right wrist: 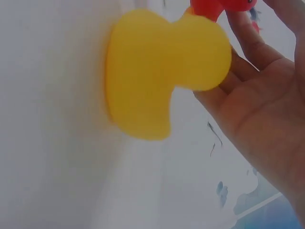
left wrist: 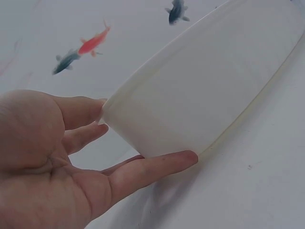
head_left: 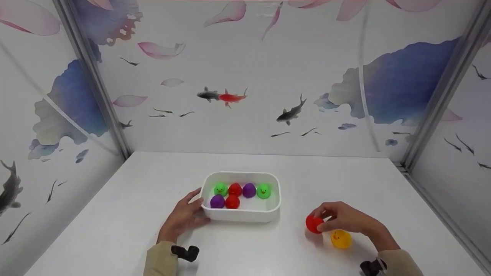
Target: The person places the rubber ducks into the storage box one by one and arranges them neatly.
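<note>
In the head view my left hand (head_left: 186,214) holds the left front corner of a white plastic box (head_left: 245,216). The left wrist view has its fingertips at the rim and the thumb (left wrist: 176,162) along the lower wall. Inside the box sit several small rubber ducks: green (head_left: 264,191), red (head_left: 232,202) and purple (head_left: 249,190). Right of the box, my right hand (head_left: 345,216) pinches a red rubber duck (head_left: 313,223) between thumb and fingers. A yellow rubber duck (head_left: 341,239) stands on the table just beneath that hand, large in the right wrist view.
The white table (head_left: 126,226) is bounded by printed panels with fish and petals at the back and both sides. Metal posts (head_left: 96,76) stand at the back corners. A small black device (head_left: 185,253) is strapped to each wrist.
</note>
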Action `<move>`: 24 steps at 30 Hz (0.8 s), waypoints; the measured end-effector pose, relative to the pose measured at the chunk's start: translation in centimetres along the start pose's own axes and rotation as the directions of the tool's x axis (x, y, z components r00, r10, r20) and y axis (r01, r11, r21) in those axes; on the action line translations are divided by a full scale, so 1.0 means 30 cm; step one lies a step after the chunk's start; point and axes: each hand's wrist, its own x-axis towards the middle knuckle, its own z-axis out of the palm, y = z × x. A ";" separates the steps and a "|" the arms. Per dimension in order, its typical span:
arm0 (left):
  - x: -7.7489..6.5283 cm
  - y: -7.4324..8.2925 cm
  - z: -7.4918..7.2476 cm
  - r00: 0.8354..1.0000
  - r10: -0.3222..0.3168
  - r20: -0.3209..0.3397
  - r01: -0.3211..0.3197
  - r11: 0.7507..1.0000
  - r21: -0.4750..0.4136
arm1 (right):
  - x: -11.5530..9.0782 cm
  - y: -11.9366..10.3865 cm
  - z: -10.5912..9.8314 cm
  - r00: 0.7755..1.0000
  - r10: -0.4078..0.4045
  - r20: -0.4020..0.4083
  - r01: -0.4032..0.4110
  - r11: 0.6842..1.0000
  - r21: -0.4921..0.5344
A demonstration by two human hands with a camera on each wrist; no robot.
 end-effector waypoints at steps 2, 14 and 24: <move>0.001 -0.003 -0.001 1.000 0.001 0.004 -0.001 1.000 -0.010 | 0.005 -0.015 0.011 1.000 0.009 -0.026 -0.009 1.000 0.002; 0.012 -0.010 0.004 1.000 0.006 0.008 -0.006 1.000 -0.015 | 0.032 -0.090 0.057 0.985 -0.017 -0.172 0.024 0.999 0.039; 0.011 -0.005 0.002 1.000 0.003 0.004 -0.003 0.999 -0.034 | 0.110 -0.227 0.111 0.956 0.008 -0.293 0.009 0.998 0.057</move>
